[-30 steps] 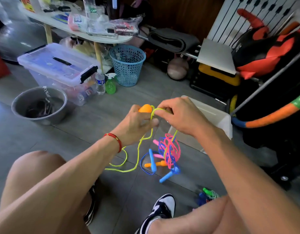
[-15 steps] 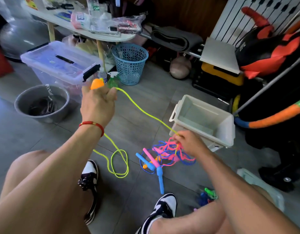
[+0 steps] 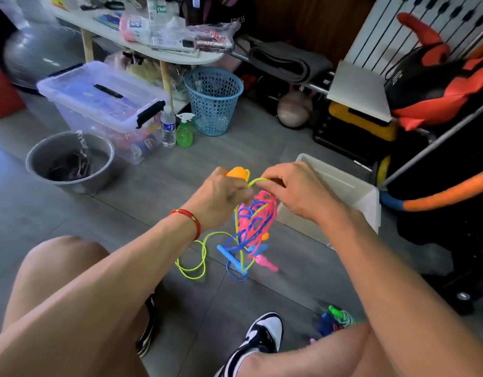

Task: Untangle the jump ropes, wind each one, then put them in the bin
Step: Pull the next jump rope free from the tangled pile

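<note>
**Tangle held up in front of the white bin**

Taking the white bin (image 3: 351, 191) as the marker: far to its left sits a metal bowl (image 3: 70, 159). Nearer, the left hand (image 3: 221, 197) is curled round an orange handle (image 3: 237, 173). Just in front of the bin, the right hand (image 3: 294, 191) pinches the yellow-green rope (image 3: 258, 180). Below both hands hangs the knot of pink and blue ropes (image 3: 255, 221), its lowest loops on the floor, with yellow-green coils (image 3: 192, 261) trailing leftward.
</note>
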A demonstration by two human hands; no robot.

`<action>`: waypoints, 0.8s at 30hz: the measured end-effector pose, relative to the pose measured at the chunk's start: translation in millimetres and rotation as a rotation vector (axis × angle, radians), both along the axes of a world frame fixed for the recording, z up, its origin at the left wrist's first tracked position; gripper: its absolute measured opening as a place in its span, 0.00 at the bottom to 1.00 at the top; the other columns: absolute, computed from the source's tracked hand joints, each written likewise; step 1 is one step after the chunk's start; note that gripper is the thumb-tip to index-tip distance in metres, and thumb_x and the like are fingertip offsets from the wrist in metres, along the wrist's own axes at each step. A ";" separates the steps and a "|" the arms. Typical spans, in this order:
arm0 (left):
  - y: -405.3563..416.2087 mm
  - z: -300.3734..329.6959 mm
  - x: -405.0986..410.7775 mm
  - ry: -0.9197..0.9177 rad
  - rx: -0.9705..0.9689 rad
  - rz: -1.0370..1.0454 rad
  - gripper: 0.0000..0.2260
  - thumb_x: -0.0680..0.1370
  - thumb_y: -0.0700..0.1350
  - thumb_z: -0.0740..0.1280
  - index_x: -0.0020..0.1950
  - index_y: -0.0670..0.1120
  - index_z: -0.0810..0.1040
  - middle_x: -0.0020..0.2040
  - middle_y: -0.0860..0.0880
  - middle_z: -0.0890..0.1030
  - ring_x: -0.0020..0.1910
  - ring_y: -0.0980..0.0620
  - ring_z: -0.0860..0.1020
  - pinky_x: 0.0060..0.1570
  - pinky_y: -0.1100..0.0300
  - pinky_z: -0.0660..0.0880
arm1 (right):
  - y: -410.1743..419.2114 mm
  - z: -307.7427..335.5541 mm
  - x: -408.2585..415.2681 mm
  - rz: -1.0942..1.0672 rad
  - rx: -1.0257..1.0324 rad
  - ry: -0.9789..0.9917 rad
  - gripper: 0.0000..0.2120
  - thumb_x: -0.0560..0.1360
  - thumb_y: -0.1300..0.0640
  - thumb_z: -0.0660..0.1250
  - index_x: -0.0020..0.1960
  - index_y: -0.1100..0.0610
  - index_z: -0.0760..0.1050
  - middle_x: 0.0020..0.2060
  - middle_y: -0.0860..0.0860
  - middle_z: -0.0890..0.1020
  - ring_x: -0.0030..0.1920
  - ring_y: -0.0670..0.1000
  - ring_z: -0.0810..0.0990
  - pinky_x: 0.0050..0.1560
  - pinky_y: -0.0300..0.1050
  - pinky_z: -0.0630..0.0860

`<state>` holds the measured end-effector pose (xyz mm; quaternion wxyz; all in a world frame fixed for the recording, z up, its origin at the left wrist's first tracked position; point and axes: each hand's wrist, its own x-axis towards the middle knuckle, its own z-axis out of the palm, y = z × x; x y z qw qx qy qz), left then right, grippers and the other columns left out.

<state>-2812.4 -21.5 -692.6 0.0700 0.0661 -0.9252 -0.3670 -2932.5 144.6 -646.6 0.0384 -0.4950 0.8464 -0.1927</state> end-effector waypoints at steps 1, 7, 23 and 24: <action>-2.3 3.2 -0.4 0.064 -0.002 0.024 0.14 0.80 0.55 0.66 0.46 0.47 0.85 0.44 0.46 0.72 0.48 0.49 0.69 0.54 0.51 0.71 | 0.6 -4.8 0.9 -0.028 -0.005 -0.034 0.15 0.79 0.45 0.66 0.42 0.55 0.80 0.30 0.50 0.78 0.33 0.50 0.75 0.39 0.49 0.72; -28.9 31.2 7.8 0.334 0.259 0.488 0.09 0.79 0.44 0.66 0.40 0.51 0.82 0.52 0.42 0.71 0.45 0.54 0.72 0.49 0.74 0.65 | 42.8 -97.8 -8.1 -0.266 0.168 -0.335 0.16 0.78 0.49 0.63 0.39 0.60 0.76 0.34 0.57 0.80 0.33 0.50 0.74 0.41 0.51 0.77; -4.9 12.2 5.2 -0.141 -0.072 0.229 0.35 0.67 0.66 0.70 0.74 0.63 0.69 0.67 0.44 0.65 0.65 0.38 0.71 0.65 0.39 0.72 | 24.1 -25.6 -5.0 -0.098 0.001 -0.154 0.11 0.74 0.43 0.74 0.43 0.51 0.83 0.30 0.45 0.80 0.32 0.46 0.75 0.37 0.48 0.73; 0.8 10.0 3.4 -0.119 -0.062 0.171 0.36 0.65 0.68 0.68 0.74 0.65 0.68 0.67 0.44 0.65 0.65 0.39 0.71 0.64 0.39 0.73 | 18.7 -21.7 0.5 -0.046 0.013 -0.130 0.11 0.75 0.44 0.73 0.44 0.51 0.83 0.31 0.45 0.79 0.33 0.46 0.74 0.38 0.49 0.72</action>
